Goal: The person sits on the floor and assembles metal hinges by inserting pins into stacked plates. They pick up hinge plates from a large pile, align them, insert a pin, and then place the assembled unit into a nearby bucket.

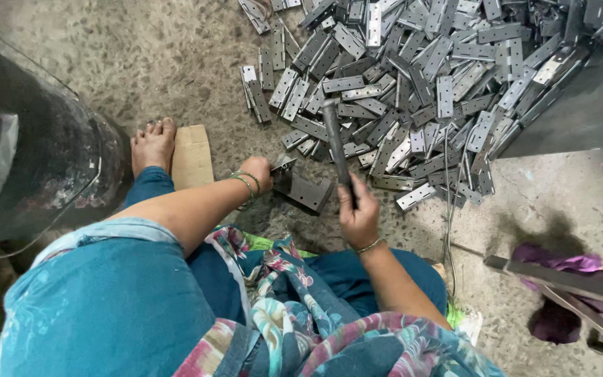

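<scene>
Left hand point(258, 174): fingers curled closed on a small hinge point(284, 166), held against the dark metal block point(306, 191) on the concrete floor point(162, 63). Right hand point(357, 213): fist wrapped round the lower end of a metal rod point(335, 143), raised just right of the block. Heap of grey hinges point(413, 84): spread toward the floor's far right corner. Cardboard piece point(192, 157): beside a bare foot point(153, 145).

Clothing: teal trousers and a teal top, with a floral scarf in pink, green and dark blue draped across the lap. Arms bare to the elbow. Left hand point(258, 172): thin metal bangles at the wrist. Right hand point(357, 216): one thin bangle. One foot visible, bare.
</scene>
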